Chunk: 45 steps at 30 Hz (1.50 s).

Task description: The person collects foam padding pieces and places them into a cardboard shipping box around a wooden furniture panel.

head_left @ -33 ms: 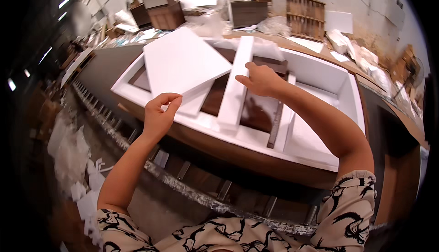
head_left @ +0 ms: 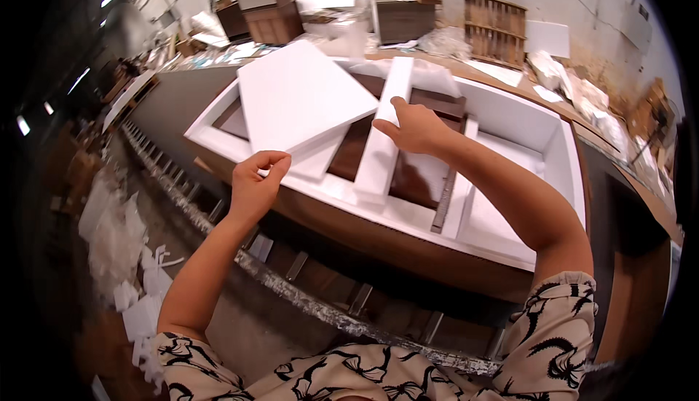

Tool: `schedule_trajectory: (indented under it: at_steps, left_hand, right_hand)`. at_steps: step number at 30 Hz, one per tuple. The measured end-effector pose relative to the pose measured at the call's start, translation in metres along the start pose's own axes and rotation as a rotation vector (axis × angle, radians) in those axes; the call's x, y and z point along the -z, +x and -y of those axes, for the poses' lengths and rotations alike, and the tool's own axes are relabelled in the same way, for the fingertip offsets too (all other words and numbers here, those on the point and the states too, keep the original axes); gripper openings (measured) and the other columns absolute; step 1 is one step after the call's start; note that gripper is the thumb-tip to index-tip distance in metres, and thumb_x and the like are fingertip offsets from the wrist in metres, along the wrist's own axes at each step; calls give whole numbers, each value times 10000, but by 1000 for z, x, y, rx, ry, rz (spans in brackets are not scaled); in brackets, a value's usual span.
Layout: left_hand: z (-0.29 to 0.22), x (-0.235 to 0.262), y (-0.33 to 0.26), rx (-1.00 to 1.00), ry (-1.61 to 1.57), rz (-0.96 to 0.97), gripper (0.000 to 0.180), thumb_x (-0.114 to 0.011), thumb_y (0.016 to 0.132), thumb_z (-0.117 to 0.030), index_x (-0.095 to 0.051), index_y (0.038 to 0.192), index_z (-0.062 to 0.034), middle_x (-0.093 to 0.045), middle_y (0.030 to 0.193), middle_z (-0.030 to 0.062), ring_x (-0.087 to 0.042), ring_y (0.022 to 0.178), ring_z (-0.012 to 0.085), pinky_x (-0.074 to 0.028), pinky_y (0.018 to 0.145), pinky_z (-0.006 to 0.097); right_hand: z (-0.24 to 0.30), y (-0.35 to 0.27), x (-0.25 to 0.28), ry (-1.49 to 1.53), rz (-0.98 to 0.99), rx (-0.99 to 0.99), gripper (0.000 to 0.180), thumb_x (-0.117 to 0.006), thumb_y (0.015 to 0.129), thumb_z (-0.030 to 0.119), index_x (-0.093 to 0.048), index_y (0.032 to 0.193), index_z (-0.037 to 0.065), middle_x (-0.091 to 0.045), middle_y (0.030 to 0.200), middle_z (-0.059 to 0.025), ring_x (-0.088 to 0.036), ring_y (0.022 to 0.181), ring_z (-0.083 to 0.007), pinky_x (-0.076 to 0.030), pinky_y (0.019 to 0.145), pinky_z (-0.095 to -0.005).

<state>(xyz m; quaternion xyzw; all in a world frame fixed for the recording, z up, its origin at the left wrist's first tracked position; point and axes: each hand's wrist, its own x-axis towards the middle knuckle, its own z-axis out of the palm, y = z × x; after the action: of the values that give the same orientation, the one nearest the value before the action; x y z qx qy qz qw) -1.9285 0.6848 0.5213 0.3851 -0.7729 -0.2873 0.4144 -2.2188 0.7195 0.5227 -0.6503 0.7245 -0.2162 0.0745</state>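
Note:
A long box with white foam walls (head_left: 502, 254) lies in front of me, with dark brown panels (head_left: 413, 182) inside. My left hand (head_left: 255, 182) is closed in a pinch at the near corner of a flat white foam sheet (head_left: 302, 95). This sheet lies askew over the box's left part, above another white foam piece (head_left: 320, 159). A long white foam strip (head_left: 380, 164) crosses the box from front to back. My right hand (head_left: 415, 126) grips its right side, thumb across the top; its other fingers are partly hidden.
The box sits on a roller conveyor with a worn metal rail (head_left: 313, 311). Wrapping plastic and foam scraps (head_left: 142, 313) lie on the floor at left. Along the back wall stand brown cabinets (head_left: 269, 15), a wooden pallet (head_left: 495, 28) and heaps of packing material. A cardboard piece (head_left: 637, 292) stands at right.
The whole view has shifted slightly, so the box appears a little further right. My hands keep almost the same places at the foam sheet and the foam strip.

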Motion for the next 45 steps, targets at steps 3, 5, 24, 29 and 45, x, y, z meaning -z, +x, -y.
schedule_trajectory:
  at_steps: [3,5,24,29,45]
  left_hand:
    - [5,18,-23,-116,93,-30,132,-644,793,-114,-658,833,11,-662,812,64,-607,763,130,-456,681,245]
    - [11,37,-23,-162,138,-74,125,-645,790,-111,-657,827,8,-660,806,68,-608,761,135,-457,686,247]
    - [105,66,100,-467,294,290,566,-708,732,-322,-522,1198,-60,-381,1334,227,-348,1245,373,-339,985,429]
    - [111,78,101,-416,294,340,587,-692,745,-336,-498,1231,-70,-365,1351,230,-356,1242,377,-328,993,440]
    - [109,82,107,-223,325,438,516,-678,746,-342,-553,1161,-62,-372,1346,228,-375,1232,375,-344,985,436]
  right_hand:
    - [27,3,-15,-123,68,-81,733,-535,815,544,-427,1166,-90,-587,973,-258,-594,909,-367,-493,764,-415]
    - [40,3,-15,-273,148,-55,748,-568,760,594,-556,1081,-83,-581,1021,-224,-594,934,-343,-499,783,-381]
    - [9,-98,36,-37,-167,-847,714,-621,635,389,-515,1219,-9,-562,1141,-247,-574,1029,-322,-455,879,-344]
    - [16,-71,22,-203,-149,-777,607,-595,658,323,-557,1177,9,-592,1099,-219,-590,985,-319,-463,860,-351]
    - [1,-47,-26,-534,245,-725,542,-470,829,406,-474,1200,10,-495,1165,-256,-419,1129,-374,-439,857,-462]
